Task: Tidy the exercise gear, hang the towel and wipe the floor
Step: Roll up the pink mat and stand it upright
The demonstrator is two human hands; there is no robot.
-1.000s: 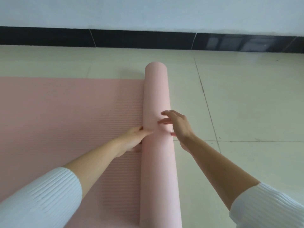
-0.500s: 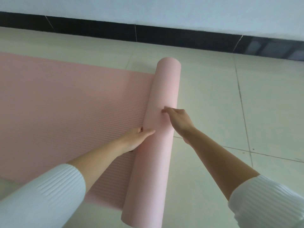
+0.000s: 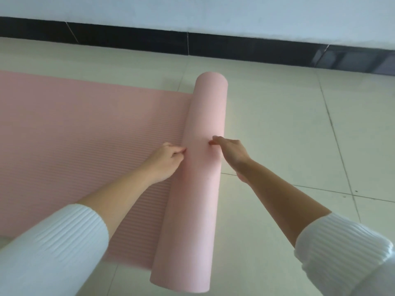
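On the floor [image 3: 299, 124]: I see a pink mat [image 3: 85, 135], flat at left, its right end wound into a roll [image 3: 205, 116].
Left grip [image 3: 168, 161]: fingers [image 3: 179, 151] curled against the roll's left side; I cannot tell if they pinch anything.
Right grip [image 3: 233, 152]: spread flat, resting across the roll's top.

White ribbed sleeves [image 3: 53, 253], bare left hand [image 3: 166, 161], right hand [image 3: 233, 152]

Left hand [image 3: 168, 160] has fingers curled (thumb against them); right hand [image 3: 232, 152] reaches forward, fingers straight, palm down.
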